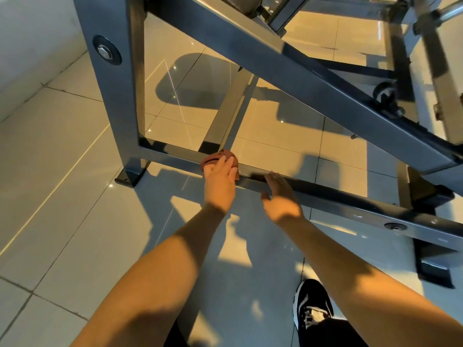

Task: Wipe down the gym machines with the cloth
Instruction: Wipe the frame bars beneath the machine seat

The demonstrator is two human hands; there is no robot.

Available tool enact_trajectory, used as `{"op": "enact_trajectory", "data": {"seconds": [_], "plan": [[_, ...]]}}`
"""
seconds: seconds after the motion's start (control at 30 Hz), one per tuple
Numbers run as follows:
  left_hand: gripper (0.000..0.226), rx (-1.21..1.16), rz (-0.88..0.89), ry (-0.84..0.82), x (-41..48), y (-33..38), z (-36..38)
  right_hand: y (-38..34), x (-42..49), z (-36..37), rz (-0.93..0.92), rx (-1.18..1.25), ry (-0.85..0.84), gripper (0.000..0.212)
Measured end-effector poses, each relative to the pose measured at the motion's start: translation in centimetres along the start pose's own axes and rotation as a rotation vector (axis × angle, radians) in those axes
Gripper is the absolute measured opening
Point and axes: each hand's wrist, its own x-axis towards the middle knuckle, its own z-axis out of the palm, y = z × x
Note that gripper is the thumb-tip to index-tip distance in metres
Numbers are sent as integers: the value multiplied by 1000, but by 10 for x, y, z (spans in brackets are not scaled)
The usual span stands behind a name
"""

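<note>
My black sneaker (312,311) stands on glossy floor tile (62,196) just behind me, so leaning this far forward could let it slip. My right hand (280,196) lies loose on the machine's low base rail (338,199), fingers laid over the top and clasping nothing. It's only a light brace, so it probably won't catch me. My left hand (220,181) presses flat fingers on the rust-red cloth (226,154), which sits bunched on the rail where the centre floor bar (230,116) joins it. The cloth is pressed, not clutched, so a fast stroke could leave it behind or snag it in that joint, and my knuckles could hit the bar's edge. Farther up, the diagonal beam (300,71) hangs over the work, so I could bump my head standing up.
</note>
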Motion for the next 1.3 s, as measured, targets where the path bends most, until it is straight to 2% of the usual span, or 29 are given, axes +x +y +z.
{"op": "enact_trajectory", "data": {"seconds": [0.1, 0.2, 0.3, 0.4, 0.5, 0.57, 0.67, 0.83, 1.03, 1.1, 1.23, 1.3], "plan": [[39, -88, 50, -82, -18, 19, 15, 7, -4, 5, -12, -50, 55, 56], [44, -4, 100, -117, -14, 12, 10, 4, -3, 10, 0, -37, 68, 56], [33, 70, 107, 22, 2, -7, 0, 1, 0, 8, 15, -4, 50, 56], [39, 32, 43, 67, 0, -8, 9, -1, 0, 6, -1, -7, 55, 55], [44, -130, -1, -30, -17, 15, 19, -1, -1, 0, -10, 21, 68, 50], [42, -139, 92, -120, -24, 22, 22, -1, -1, -6, -47, 62, 109, 42], [41, -93, 65, -170, -14, 15, 15, -8, 0, -4, -26, 27, 119, 39], [41, -71, -43, 1, -18, 17, 9, -7, 0, 4, 19, -22, 103, 51], [43, 54, 145, -135, -18, 23, 19, -13, 2, 3, -2, 7, 157, 38], [43, 105, 184, -134, -17, 17, 13, -12, -1, 2, -21, -2, 151, 38], [39, 80, 124, -13, -11, 17, 18, -7, -1, 4, -26, -2, 153, 44], [37, 28, 98, -45, -15, 25, 27, -6, 1, 4, -23, 70, 162, 41]]}}
